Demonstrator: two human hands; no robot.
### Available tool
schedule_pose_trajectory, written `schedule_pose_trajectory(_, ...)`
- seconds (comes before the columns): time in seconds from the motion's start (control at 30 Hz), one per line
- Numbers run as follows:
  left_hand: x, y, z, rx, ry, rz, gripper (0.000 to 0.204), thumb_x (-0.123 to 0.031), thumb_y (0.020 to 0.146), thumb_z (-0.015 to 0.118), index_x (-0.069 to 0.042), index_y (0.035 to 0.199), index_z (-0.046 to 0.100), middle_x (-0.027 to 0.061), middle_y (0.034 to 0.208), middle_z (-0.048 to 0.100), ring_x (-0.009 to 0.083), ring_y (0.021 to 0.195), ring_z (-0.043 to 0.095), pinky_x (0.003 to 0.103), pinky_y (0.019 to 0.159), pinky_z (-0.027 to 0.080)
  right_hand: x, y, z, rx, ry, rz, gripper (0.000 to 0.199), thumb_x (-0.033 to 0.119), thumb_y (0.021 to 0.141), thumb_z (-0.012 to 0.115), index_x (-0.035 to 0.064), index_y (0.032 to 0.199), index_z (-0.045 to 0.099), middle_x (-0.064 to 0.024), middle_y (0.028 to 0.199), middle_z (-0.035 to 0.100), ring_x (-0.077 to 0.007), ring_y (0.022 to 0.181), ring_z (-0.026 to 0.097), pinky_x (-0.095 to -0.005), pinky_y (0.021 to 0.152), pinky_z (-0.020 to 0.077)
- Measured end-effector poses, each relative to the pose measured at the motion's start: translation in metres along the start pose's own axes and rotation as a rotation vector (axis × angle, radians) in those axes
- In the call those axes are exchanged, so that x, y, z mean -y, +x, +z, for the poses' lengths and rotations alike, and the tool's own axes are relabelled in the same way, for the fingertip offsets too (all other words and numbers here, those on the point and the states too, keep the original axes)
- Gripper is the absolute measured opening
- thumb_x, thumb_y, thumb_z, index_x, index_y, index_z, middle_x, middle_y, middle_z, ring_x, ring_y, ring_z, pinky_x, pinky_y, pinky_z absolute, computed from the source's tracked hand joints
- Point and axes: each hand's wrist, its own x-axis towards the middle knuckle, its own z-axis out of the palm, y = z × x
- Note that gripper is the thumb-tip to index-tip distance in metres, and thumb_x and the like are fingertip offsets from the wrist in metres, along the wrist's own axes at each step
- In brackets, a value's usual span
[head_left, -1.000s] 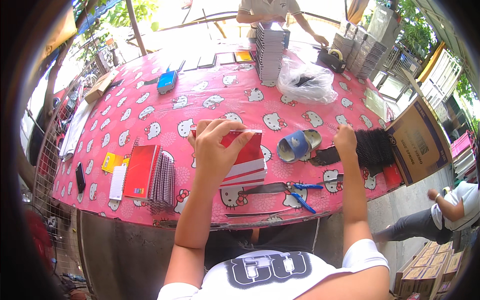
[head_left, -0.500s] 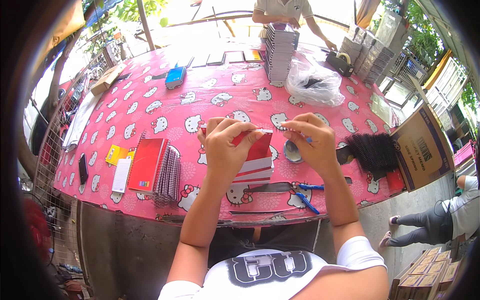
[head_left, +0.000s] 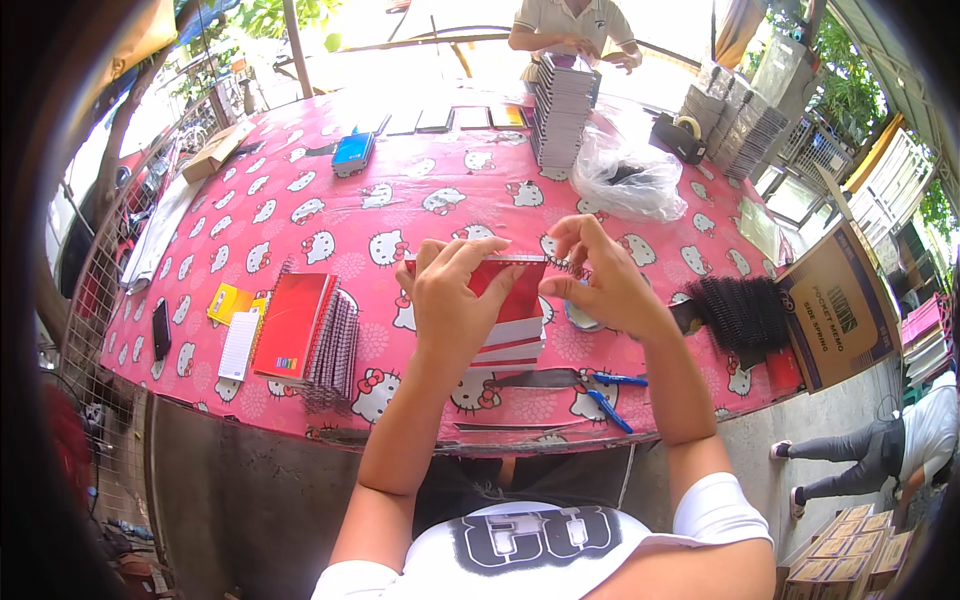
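My left hand (head_left: 452,297) grips a red-covered notebook (head_left: 518,283) by its top edge, holding it tilted above a short stack of red and white notebooks (head_left: 515,345). My right hand (head_left: 603,278) pinches a thin metal spiral coil (head_left: 568,266) at the notebook's upper right corner. Blue-handled pliers (head_left: 612,396) lie on the pink patterned table (head_left: 400,215) just in front of the stack. A pile of black spiral coils (head_left: 742,312) lies to the right of my right hand.
Bound red spiral notebooks (head_left: 305,335) are stacked at the left, with a yellow pad (head_left: 229,302) and a black phone (head_left: 161,328) beyond. A tall stack of notebooks (head_left: 562,108) and a clear plastic bag (head_left: 630,178) stand at the far side, where another person (head_left: 572,25) works. A cardboard box (head_left: 838,310) sits at right.
My right hand came from the black coils at the right over to the notebook's top right corner with a metal coil. My left hand stayed on the red notebook.
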Motion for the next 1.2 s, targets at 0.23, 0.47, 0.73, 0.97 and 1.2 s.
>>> schedule_pose_trajectory(0.23,0.004,0.001,-0.004,0.057,-0.032,0.004,0.023,-0.025,0.070,0.080,-0.017,0.089,0.071,-0.0061,0.088,0.067,0.0143,0.092,0.053,0.041,0.090,0.030,0.001,0.001,0.010,-0.088,-0.267,-0.230,0.018,0.020,0.084,0.066,0.0068,0.095,0.059,-0.0091,0.090,0.059,-0.0315,0.077,0.061,-0.0397,0.064,0.0474)
schedule_pose_trajectory(0.47,0.005,0.001,-0.003,0.040,-0.072,0.002,0.019,-0.024,0.071,0.079,-0.017,0.087,0.071,-0.0059,0.085,0.067,0.0146,0.091,0.054,0.044,0.089,0.030,0.012,0.004,0.014,-0.108,-0.279,-0.209,0.011,0.016,0.085,0.063,0.0061,0.089,0.060,-0.0106,0.085,0.059,-0.0323,0.076,0.061,-0.0397,0.063,0.0475)
schedule_pose_trajectory(0.73,0.009,0.003,-0.014,0.056,-0.089,0.043,0.022,-0.017,0.066,0.081,-0.012,0.085,0.073,-0.0016,0.083,0.069,0.0151,0.087,0.055,0.032,0.083,0.041,-0.018,0.022,-0.038,-0.038,-0.165,-0.105,0.026,0.003,0.083,0.061,0.0048,0.109,0.062,-0.0120,0.096,0.065,-0.0252,0.080,0.062,-0.0315,0.073,0.0510)
schedule_pose_trajectory(0.97,0.010,0.009,-0.004,-0.010,-0.181,0.144,0.025,-0.019,0.064,0.083,-0.007,0.083,0.071,0.0024,0.084,0.068,0.0187,0.087,0.058,0.035,0.078,0.047,-0.205,-0.046,-0.067,0.162,-0.709,0.006,0.055,0.023,0.069,0.077,-0.0009,0.114,0.057,-0.0199,0.095,0.065,-0.0379,0.091,0.063,-0.0429,0.080,0.0505)
schedule_pose_trajectory(1.2,0.012,0.009,-0.007,0.068,-0.169,0.104,0.027,-0.025,0.062,0.083,-0.009,0.079,0.069,0.0024,0.082,0.066,0.0206,0.090,0.058,0.038,0.083,0.041,-0.119,0.010,-0.058,-0.084,-0.029,0.035,0.053,0.021,0.074,0.073,-0.0020,0.117,0.054,-0.0181,0.095,0.066,-0.0302,0.087,0.066,-0.0383,0.075,0.0511)
